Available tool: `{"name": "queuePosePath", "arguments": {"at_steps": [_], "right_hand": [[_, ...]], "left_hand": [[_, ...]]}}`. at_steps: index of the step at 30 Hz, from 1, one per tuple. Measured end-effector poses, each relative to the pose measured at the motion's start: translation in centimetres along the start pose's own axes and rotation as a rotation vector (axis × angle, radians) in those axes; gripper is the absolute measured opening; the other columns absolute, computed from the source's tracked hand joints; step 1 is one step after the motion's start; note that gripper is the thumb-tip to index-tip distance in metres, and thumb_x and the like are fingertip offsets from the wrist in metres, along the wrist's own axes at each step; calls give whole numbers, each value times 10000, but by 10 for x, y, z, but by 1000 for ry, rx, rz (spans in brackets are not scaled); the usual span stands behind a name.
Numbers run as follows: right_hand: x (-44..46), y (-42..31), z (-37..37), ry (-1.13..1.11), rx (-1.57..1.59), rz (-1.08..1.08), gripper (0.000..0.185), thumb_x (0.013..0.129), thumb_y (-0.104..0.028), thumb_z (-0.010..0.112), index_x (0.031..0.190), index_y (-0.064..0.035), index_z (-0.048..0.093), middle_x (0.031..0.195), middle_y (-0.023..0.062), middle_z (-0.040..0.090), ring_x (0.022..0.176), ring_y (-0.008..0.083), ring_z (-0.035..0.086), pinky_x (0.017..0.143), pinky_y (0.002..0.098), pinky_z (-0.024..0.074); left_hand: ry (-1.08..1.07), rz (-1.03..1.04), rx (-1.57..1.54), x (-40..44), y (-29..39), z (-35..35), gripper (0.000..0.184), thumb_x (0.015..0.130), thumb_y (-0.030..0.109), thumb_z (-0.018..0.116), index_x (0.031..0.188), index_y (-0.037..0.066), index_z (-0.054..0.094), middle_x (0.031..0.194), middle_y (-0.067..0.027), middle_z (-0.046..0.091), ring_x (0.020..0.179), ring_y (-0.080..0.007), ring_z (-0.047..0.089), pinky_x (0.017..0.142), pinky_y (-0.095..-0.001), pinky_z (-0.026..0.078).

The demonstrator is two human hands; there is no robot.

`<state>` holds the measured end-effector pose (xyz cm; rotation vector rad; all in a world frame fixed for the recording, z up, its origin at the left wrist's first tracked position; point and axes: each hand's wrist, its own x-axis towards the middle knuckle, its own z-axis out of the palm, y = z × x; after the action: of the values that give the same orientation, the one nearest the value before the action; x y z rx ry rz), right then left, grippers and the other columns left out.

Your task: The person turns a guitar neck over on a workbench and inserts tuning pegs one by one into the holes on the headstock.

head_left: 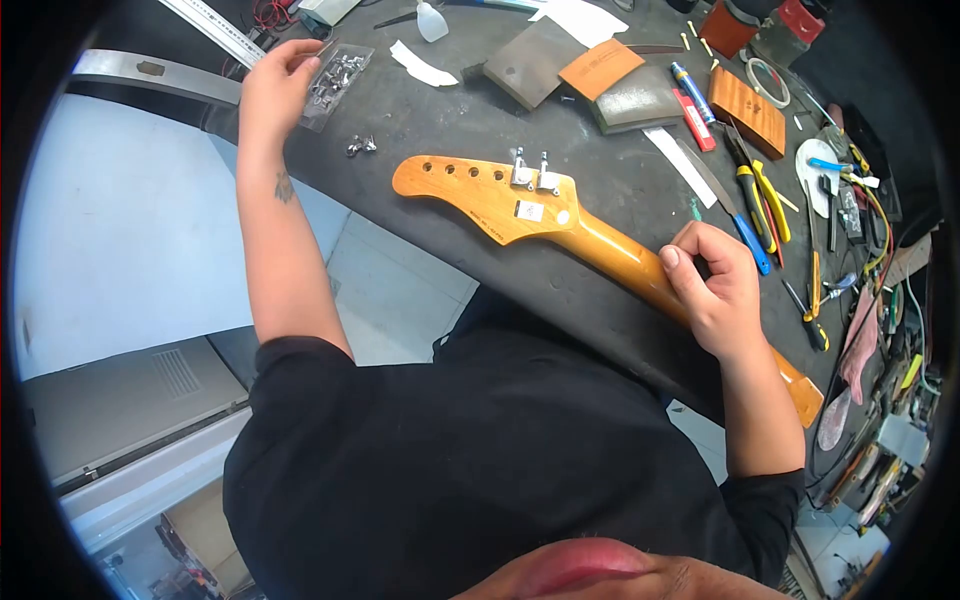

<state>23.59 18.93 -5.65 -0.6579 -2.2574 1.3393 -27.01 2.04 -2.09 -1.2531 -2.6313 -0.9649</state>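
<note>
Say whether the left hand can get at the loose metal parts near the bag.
Probably yes: the loose metal parts lie uncovered near the left hand, with nothing evidently between, though its fingers are at the plastic bag.

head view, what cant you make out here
- Guitar neck: in the head view its front is turned down, and the right hand covers a stretch of its back.
- Right hand's grip: hidden by its own curled fingers.
- Left hand: too small to tell whether its fingertips pinch the plastic bag or a part.
- Headstock lettering: too small to read.
- Metal ruler: cut off by the top edge.
</note>
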Motion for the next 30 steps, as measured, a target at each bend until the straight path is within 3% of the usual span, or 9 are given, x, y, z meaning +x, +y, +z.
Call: {"name": "queuePosePath", "arguments": {"at_steps": [4,7,10,14,17,21,25,27,30], "right_hand": [[0,-2,0,2,-27,2,274,980,-130,748,814,5,577,722,78,572,677,201,528,644,352,430],[1,-3,-1,0,-35,13,276,983,-137,744,810,4,581,724,81,579,677,202,534,646,353,435],[1,-5,-1,-7,-37,23,276,987,-144,739,807,3,589,725,84,586,677,200,542,647,353,441],[1,-6,-2,-16,-32,29,285,992,-154,738,804,3,594,723,90,587,678,198,551,647,352,446],[1,-5,-2,-16,-34,19,294,993,-159,743,799,1,590,720,91,583,678,199,552,647,355,447],[0,-4,-2,-11,-45,3,299,994,-163,748,800,-1,589,715,87,576,676,200,548,648,358,447],[-1,-2,-2,-1,-59,-101,260,990,-147,756,840,-5,600,745,88,587,684,205,569,636,356,468],[-3,-7,-2,31,-66,-197,226,985,-131,760,872,-6,610,778,91,601,692,206,589,631,346,489],[-7,-13,-1,101,-40,-315,198,952,-118,797,1033,-4,657,926,104,678,770,208,675,666,326,562]], "left_hand": [[-135,51,246,15,-4,21,291,973,182,762,1249,91,784,1008,-142,804,912,-287,761,859,-395,578],[-98,47,399,20,-10,32,276,969,186,767,1222,75,777,997,-162,791,908,-306,753,854,-401,573],[37,96,304,17,-16,27,245,998,185,747,1210,64,773,983,-114,801,873,-251,749,819,-392,569],[108,-114,-360,5,-1,20,191,1081,145,682,1206,8,729,974,0,713,771,-83,602,693,-271,496],[88,-182,-910,-7,12,21,174,1084,120,659,1209,10,707,979,-55,707,784,-112,607,694,-271,486],[-85,-83,-1410,-43,61,24,127,1032,84,681,1131,5,694,966,-112,724,779,-153,629,686,-300,494],[-461,-187,-1845,-84,129,49,104,1036,91,642,1106,29,687,979,-159,732,798,-182,637,685,-310,492],[-578,-196,-1911,-103,165,66,75,1037,87,654,1081,29,675,990,-163,739,806,-181,661,680,-306,520],[-492,-94,-1761,-131,205,87,41,1029,18,676,1070,20,669,1033,-150,755,842,-195,736,724,-305,608]]}}
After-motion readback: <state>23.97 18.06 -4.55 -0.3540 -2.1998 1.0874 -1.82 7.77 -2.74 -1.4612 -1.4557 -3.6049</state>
